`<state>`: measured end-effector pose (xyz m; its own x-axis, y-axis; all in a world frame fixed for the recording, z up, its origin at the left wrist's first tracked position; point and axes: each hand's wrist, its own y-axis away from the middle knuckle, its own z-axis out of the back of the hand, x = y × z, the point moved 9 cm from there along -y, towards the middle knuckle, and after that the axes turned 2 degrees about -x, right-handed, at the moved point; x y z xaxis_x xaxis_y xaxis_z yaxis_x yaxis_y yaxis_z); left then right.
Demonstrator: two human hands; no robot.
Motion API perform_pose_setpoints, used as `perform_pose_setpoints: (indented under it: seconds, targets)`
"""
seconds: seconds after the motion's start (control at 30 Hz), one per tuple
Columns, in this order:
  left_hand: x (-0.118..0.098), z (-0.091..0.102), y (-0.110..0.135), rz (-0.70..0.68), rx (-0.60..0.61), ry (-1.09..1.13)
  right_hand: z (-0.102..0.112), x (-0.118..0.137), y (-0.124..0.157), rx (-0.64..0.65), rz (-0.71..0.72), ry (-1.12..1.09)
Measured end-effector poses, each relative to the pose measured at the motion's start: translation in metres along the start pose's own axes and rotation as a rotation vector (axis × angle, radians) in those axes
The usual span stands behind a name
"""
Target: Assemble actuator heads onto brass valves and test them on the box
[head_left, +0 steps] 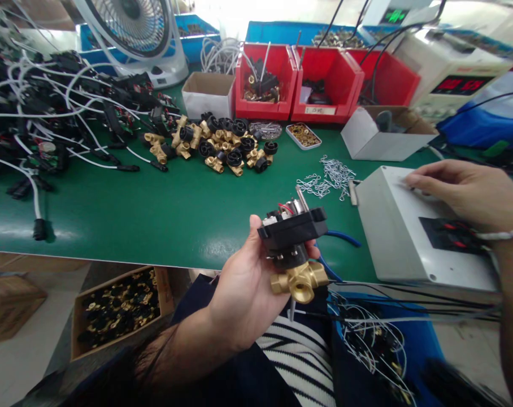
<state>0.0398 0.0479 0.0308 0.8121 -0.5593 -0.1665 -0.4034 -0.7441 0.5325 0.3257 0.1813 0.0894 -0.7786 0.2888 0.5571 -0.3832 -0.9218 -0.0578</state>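
Observation:
My left hand is wrapped around a motorized brass valve, held up in front of the bench edge. Its black actuator housing is uncovered on top, with a red wire and small metal parts showing. The three-port brass body points down and toward me. On the right, my right hand rests on the light grey control box, thumb and fingers drawn together at its upper face. Whatever they pinch there is hidden. Below that hand, a black panel with red parts is set into the box.
Brass valve bodies with black collars lie mid-bench, left of loose metal clips. Wired black actuators crowd the left near a fan. Red bins stand behind. A blue crate and a cardboard box sit below.

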Motion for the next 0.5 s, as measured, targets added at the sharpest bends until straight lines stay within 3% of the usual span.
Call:
perform_pose_setpoints:
  seconds: [0.27,0.5]
  targets:
    - [-0.0027,0.0039,0.0014,-0.022,-0.07,-0.037,0.0003,0.0035,0.0029,-0.003,-0.006,0.042]
    - [-0.0056,-0.0009,0.0011,-0.045,-0.033,-0.049,-0.0028,-0.001,-0.0024,0.035,0.032,0.074]
